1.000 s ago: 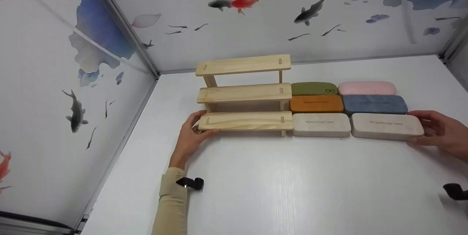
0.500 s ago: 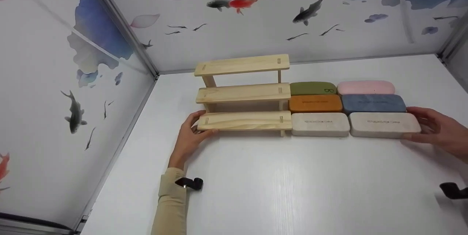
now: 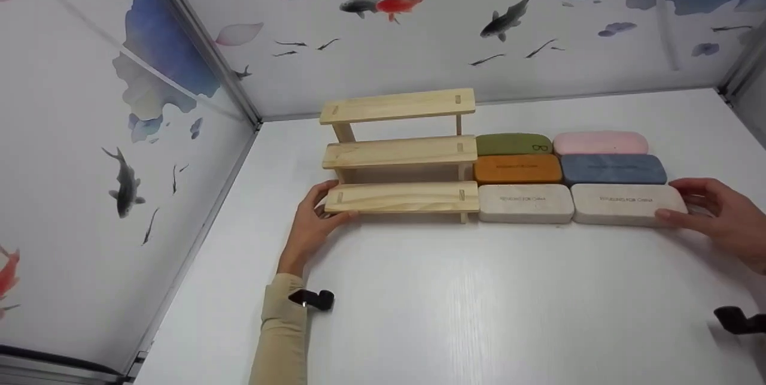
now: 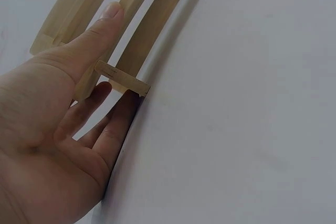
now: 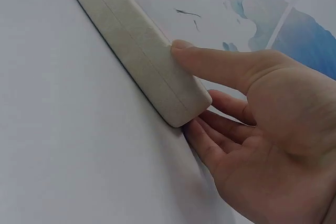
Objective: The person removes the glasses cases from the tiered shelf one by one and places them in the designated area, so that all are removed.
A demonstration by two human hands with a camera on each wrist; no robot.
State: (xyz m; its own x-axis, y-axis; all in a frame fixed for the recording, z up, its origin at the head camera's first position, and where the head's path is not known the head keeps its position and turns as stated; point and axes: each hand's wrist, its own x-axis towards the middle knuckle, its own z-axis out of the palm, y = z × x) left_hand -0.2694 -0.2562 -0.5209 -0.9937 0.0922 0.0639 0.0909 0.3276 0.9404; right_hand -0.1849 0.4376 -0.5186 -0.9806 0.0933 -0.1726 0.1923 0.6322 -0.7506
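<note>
A light wooden three-tier rack (image 3: 402, 151) stands left of several glasses cases. My left hand (image 3: 312, 223) grips the left end of its lowest shelf. In the left wrist view, that hand's thumb (image 4: 100, 38) lies along the shelf's edge and its fingers are at the end leg (image 4: 123, 77). At the right end of the front row, my right hand (image 3: 715, 217) holds an off-white glasses case (image 3: 625, 204), thumb on top and fingers at its end. The right wrist view shows this case (image 5: 139, 51) lying flat, its end between thumb and fingers.
Another off-white case (image 3: 525, 204) sits between the held case and the rack. Behind are an orange case (image 3: 517, 169), a blue case (image 3: 613, 169), a green case (image 3: 513, 144) and a pink case (image 3: 600, 142). Printed wall panels (image 3: 383, 67) border the white table (image 3: 455, 301).
The right off-white case has slid slightly left, up to its neighbour. My right thumb has moved from the case's front side onto its top. My left hand stays on the rack.
</note>
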